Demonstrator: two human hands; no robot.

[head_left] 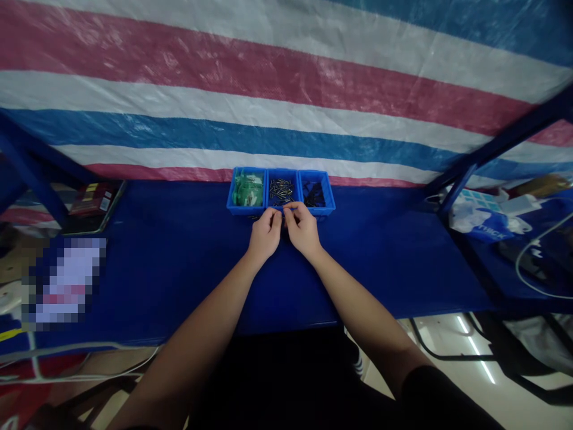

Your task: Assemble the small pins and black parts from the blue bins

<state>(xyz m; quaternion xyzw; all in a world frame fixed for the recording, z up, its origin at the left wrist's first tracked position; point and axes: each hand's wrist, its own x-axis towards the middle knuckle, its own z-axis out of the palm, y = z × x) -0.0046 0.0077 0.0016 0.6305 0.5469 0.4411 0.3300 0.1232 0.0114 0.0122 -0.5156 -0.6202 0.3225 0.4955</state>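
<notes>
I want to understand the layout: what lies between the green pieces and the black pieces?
In the head view, the middle blue bin lies there, holding small metal parts.

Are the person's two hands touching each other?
Cannot tell. The head view shows the left hand and right hand close together at the fingertips, by the middle blue bin, but too small to show contact plainly.

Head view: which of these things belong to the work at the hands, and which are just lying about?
At the work: left hand, right hand, both at the middle blue bin of metal pins; blue bin of green parts; blue bin of black parts.
Lying about: dark red box, white plastic bag, white cable.
</notes>
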